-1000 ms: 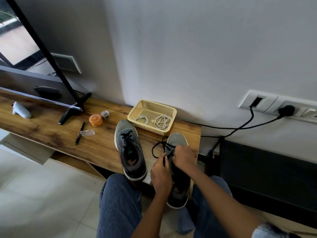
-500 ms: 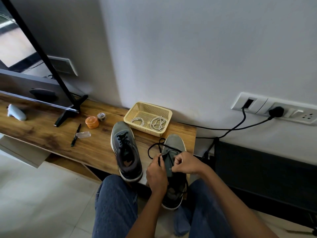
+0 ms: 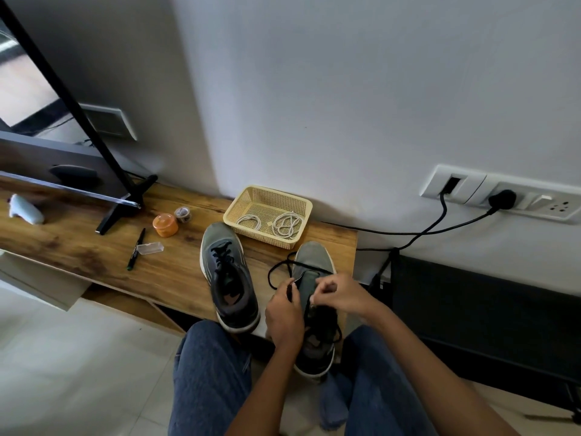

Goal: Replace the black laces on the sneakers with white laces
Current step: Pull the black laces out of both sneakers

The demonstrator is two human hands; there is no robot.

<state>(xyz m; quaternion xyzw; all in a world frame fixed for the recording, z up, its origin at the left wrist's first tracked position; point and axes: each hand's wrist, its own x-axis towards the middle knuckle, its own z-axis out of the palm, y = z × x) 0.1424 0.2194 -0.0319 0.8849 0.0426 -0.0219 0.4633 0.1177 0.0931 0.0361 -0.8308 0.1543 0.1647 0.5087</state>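
Two grey sneakers stand toe-away on the wooden shelf (image 3: 176, 272). The left sneaker (image 3: 228, 275) is fully laced in black. On the right sneaker (image 3: 314, 269), the black lace (image 3: 278, 267) is pulled loose into a loop over the toe. My left hand (image 3: 283, 313) pinches a strand of that lace at the shoe's left side. Over the tongue, my right hand (image 3: 338, 294) pinches the lace near the eyelets. Two coiled white laces (image 3: 284, 225) lie in the yellow basket (image 3: 242, 204) behind the shoes.
A black TV stand leg (image 3: 125, 206), orange jar (image 3: 165, 225), small tape roll (image 3: 183, 214), pen (image 3: 135, 248) and clear plastic case (image 3: 150, 247) lie left of the shoes. Black cables (image 3: 408, 232) run from the wall sockets at right. My knees in jeans sit below the shelf edge.
My right hand has moved down the tongue toward me, and the loose black loop over the toe has grown. The view has tilted slightly.
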